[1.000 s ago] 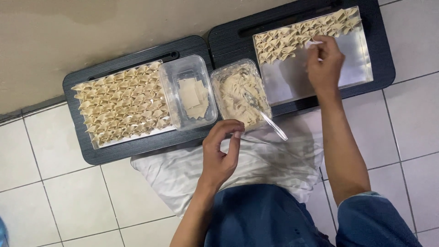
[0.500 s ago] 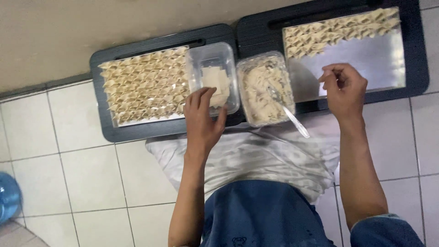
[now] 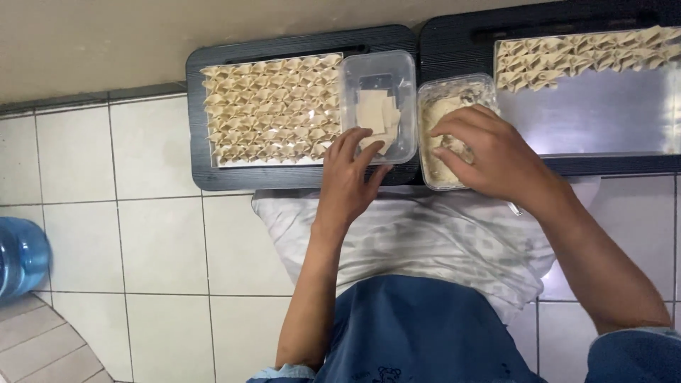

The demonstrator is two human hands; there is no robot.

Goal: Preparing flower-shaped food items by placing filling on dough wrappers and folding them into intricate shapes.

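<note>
My left hand (image 3: 351, 170) reaches over the near rim of a clear plastic tub (image 3: 378, 106) of square dough wrappers (image 3: 374, 113). Its fingers are spread and the fingertips rest on a wrapper. My right hand (image 3: 493, 152) is curled over a second clear tub (image 3: 454, 92) of pale filling. It covers the spoon lying there, and only the handle tip (image 3: 514, 208) shows under the wrist. I cannot tell whether the fingers grip the spoon.
Both tubs sit on two black trays (image 3: 213, 170) on a tiled floor by the wall. The left tray is full of folded dumplings (image 3: 269, 106). The right tray's metal sheet (image 3: 589, 120) carries rows along its far edge. A white cloth (image 3: 411, 234) covers my lap. A blue water bottle (image 3: 21, 255) stands far left.
My right hand has moved left from the right tray to the filling tub. My left hand has stayed at the wrapper tub, fingers now on a wrapper. The view has shifted.
</note>
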